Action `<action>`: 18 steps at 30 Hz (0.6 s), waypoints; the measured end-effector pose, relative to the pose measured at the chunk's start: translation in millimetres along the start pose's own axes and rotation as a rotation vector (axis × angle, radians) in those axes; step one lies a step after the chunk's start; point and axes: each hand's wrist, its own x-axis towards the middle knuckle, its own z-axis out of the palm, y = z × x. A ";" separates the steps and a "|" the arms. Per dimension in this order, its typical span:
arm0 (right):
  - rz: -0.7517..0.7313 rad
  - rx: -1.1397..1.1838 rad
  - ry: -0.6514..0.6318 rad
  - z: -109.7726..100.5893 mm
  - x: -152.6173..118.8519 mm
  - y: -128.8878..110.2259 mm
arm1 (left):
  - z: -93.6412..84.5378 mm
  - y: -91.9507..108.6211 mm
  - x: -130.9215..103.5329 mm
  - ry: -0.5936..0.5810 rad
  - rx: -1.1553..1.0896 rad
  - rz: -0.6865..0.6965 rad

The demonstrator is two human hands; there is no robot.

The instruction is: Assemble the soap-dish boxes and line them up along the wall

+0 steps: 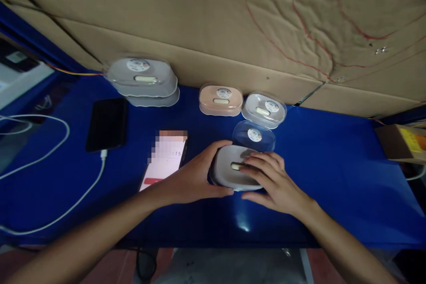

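A grey oval plastic box [229, 159] with a cream-coloured insert in the slot on its top is between my hands above the blue table. My left hand [199, 173] clasps its left end, thumb and fingers on opposite sides. Over the right end lies my right hand [271, 179], its fingers curled on the top and its thumb by the front edge. Just behind the box is a clear plastic lid [241, 135] with a round sticker. Further back stand a peach box [208, 100] and a light grey box [251, 106], each under a clear stickered cover.
At the back left, grey boxes [123, 77] are stacked. A lit phone [166, 157] lies left of my hands, and a dark phone [107, 124] with a white cable [96, 182] is further left. Cardboard [166, 13] walls the back; a small carton [392, 142] sits far right.
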 end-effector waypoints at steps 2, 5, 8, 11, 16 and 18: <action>0.007 0.022 0.003 3.5 1.9 -1.2 | 2.8 -3.5 -0.7 0.010 0.042 0.014; -0.010 0.079 0.045 6.0 3.6 4.0 | 7.6 -10.9 -2.7 0.013 0.095 0.040; -0.007 0.120 0.116 3.6 3.5 10.6 | 12.9 -17.2 -4.8 0.033 0.167 0.099; 0.024 0.102 0.181 -2.0 1.8 15.6 | 16.2 -17.0 -9.3 0.068 0.263 0.073; 0.050 0.013 0.226 -7.8 -1.7 20.0 | 2.4 -2.0 -21.3 -0.065 0.279 -0.124; 0.041 0.001 0.223 -8.2 -2.4 18.9 | -12.3 6.5 -24.0 -0.146 0.237 -0.195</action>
